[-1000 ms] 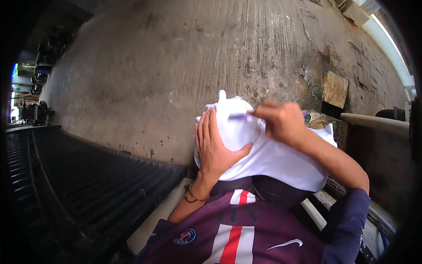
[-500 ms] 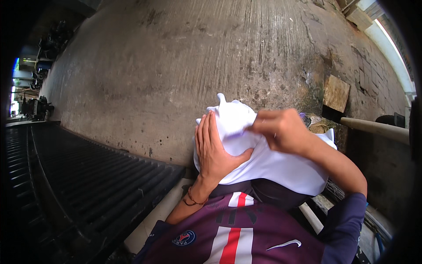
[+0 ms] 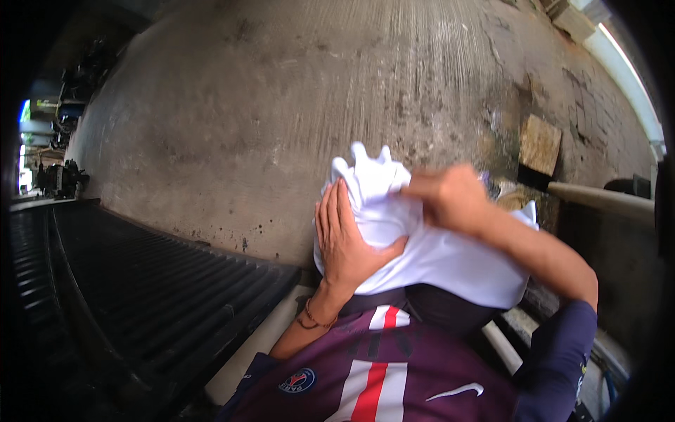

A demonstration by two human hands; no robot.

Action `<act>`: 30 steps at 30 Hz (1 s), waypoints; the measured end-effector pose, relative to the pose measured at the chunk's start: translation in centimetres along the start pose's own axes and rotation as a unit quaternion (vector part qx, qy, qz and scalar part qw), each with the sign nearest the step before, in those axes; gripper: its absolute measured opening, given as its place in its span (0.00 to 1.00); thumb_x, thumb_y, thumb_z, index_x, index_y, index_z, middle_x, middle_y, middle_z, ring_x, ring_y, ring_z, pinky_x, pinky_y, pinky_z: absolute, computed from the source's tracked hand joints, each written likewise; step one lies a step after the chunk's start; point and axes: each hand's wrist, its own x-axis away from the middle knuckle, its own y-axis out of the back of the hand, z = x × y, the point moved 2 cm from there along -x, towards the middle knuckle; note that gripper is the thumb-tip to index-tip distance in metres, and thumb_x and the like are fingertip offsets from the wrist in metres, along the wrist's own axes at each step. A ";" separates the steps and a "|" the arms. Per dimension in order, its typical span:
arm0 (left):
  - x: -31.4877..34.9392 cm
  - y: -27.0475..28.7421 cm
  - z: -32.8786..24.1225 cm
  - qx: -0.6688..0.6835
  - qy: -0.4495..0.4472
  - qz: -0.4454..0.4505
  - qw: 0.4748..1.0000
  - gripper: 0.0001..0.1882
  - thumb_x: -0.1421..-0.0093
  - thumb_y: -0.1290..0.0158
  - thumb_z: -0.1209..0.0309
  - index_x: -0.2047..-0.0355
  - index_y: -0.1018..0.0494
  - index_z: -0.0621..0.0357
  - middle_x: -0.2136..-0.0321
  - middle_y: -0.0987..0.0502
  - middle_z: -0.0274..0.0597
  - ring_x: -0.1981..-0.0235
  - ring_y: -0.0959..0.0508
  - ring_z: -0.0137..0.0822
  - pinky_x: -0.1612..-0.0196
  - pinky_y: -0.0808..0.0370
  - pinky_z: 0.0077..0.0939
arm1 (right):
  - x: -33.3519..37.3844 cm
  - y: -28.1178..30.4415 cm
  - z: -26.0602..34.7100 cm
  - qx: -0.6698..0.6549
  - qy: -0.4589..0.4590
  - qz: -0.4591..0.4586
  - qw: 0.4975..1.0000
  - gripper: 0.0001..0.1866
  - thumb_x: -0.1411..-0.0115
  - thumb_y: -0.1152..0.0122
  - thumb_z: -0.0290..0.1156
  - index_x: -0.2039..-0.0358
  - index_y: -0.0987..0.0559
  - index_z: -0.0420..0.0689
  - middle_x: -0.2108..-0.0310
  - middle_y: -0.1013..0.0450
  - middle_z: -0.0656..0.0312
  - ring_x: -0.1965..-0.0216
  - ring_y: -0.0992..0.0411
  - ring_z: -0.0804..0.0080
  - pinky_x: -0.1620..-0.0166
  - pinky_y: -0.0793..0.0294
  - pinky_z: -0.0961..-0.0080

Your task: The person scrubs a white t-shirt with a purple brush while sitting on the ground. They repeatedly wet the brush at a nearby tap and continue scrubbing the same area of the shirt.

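A bunched white cloth (image 3: 450,257) is draped over my lap, its far end standing up in folds. My left hand (image 3: 344,239) lies flat on the cloth's left side, fingers stretched out and thumb apart, pressing it down. Over the middle of the cloth, my right hand (image 3: 450,200) is closed and smeared by motion. It grips a brush whose lilac bristles showed a moment earlier; now the brush is mostly hidden by blur and the hand.
Worn concrete floor (image 3: 281,105) spreads ahead. A black ribbed panel (image 3: 162,281) stands at my left. To the right are a square stone block (image 3: 540,145) and a pale pipe (image 3: 598,197). Motorcycles (image 3: 63,179) stand far left.
My right hand has shifted slightly away from me with the brush, and the bristles have gone from sight. The cloth's far end has bunched into more folds. My left hand stays put.
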 end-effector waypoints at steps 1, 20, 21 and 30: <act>0.9 0.4 0.2 -0.002 0.002 0.014 1.000 0.73 0.56 0.21 0.44 0.22 0.46 0.74 0.27 0.35 0.69 0.25 0.36 0.66 0.21 0.43 0.64 | 0.1 0.0 -0.8 0.015 -0.045 0.029 0.998 0.30 0.50 0.29 0.29 0.46 0.10 0.70 0.61 0.14 0.66 0.72 0.15 0.60 0.72 0.17 0.60; -0.4 0.7 -0.2 0.020 -0.014 0.003 1.000 0.69 0.56 0.20 0.47 0.22 0.43 0.70 0.25 0.37 0.64 0.24 0.38 0.66 0.22 0.42 0.65 | -1.6 1.5 2.0 -0.012 0.056 0.053 0.997 0.07 0.45 0.22 0.39 0.67 0.11 0.55 0.69 0.19 0.69 0.61 0.18 0.65 0.56 0.26 0.61; -0.4 0.7 -0.2 0.017 -0.013 0.000 1.000 0.70 0.56 0.20 0.47 0.22 0.43 0.70 0.25 0.37 0.64 0.24 0.38 0.66 0.22 0.42 0.65 | -1.6 0.8 1.0 -0.007 0.058 0.015 0.998 0.07 0.50 0.23 0.38 0.69 0.11 0.55 0.70 0.19 0.70 0.63 0.18 0.65 0.57 0.24 0.62; -0.1 0.1 0.5 0.007 -0.005 0.000 1.000 0.72 0.57 0.20 0.46 0.22 0.46 0.73 0.26 0.36 0.66 0.24 0.38 0.65 0.22 0.42 0.63 | -2.2 0.3 -0.5 0.052 0.044 -0.023 0.997 0.09 0.53 0.28 0.32 0.68 0.11 0.56 0.70 0.21 0.68 0.60 0.22 0.62 0.56 0.26 0.61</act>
